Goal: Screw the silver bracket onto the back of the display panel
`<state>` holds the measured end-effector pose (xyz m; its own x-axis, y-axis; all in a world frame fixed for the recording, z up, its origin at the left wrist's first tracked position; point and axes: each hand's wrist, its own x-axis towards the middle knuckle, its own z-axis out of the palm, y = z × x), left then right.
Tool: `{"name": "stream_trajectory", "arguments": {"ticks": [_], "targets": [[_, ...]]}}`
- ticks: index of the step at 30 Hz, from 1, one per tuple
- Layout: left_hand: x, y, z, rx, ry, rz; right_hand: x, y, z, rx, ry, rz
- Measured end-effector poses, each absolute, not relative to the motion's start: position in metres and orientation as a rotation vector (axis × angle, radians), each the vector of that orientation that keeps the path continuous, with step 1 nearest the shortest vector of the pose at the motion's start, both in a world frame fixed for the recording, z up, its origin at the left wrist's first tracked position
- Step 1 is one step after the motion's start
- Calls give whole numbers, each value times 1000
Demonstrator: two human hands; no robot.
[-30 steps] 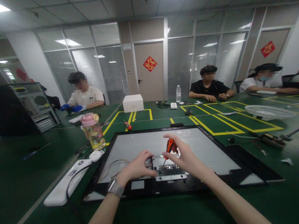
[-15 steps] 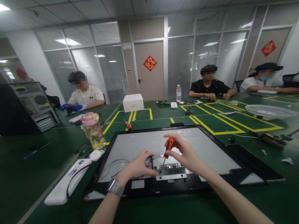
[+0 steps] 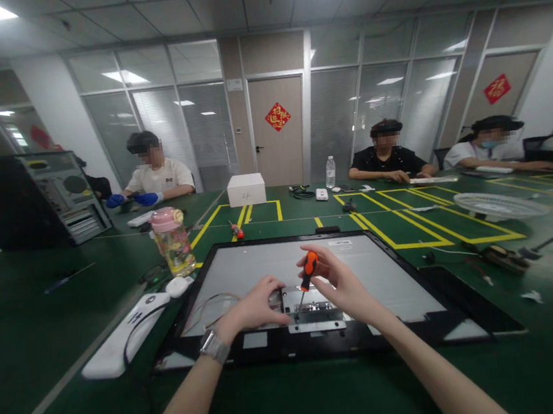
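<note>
A screwdriver [image 3: 309, 269] with an orange and black handle leans in my right hand [image 3: 343, 286], its fingers curled about the handle. Its shaft points down to the left part of a shiny metal bracket [image 3: 316, 327], where the tip is hard to make out. With thumb and fingers, my left hand [image 3: 253, 307] grips the bracket's left end. The bracket rests at the near edge of a flat screen panel [image 3: 391, 280] with a grey back and black frame, lying on the table. Thin wires [image 3: 208, 304] run across the panel beside my left hand.
Left of the panel are a white power strip [image 3: 126, 336], a black cable and a pink-lidded bottle [image 3: 173, 243]. A computer case [image 3: 19, 205] stands far left; a white box [image 3: 246, 190] is behind the panel. Several people sit across the green table [image 3: 300, 399].
The screwdriver's handle has tipped slightly left and become more upright as my right fingers shifted. My left hand stays put. Across the table, a person's hands now touch a pale flat strip.
</note>
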<state>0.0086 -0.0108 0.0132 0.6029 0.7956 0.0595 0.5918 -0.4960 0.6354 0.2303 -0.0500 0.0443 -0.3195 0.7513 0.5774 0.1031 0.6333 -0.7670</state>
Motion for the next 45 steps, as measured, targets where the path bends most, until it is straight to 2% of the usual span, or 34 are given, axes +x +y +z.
{"name": "stream_trajectory", "arguments": {"ticks": [5,10,16,22,29,34,41,45], "targets": [[9,-13,15,2246,1101,468,229,-49,42,-819,-1728,597],[9,-13,16,2232,1097,464,229,-53,45,-653,-1796,789],[9,-12,15,2242,1105,458,228,-50,44,-830,-1740,533],[9,-12,14,2248,1089,460,229,-53,46,-743,-1790,681],[9,-12,14,2256,1099,458,229,-49,43,-841,-1759,602],[9,-12,15,2252,1086,461,231,-52,46,-674,-1831,773],[9,-13,15,2231,1097,475,230,-51,44,-843,-1803,565],[8,-12,14,2235,1101,470,234,-48,45,-713,-1755,744]]}}
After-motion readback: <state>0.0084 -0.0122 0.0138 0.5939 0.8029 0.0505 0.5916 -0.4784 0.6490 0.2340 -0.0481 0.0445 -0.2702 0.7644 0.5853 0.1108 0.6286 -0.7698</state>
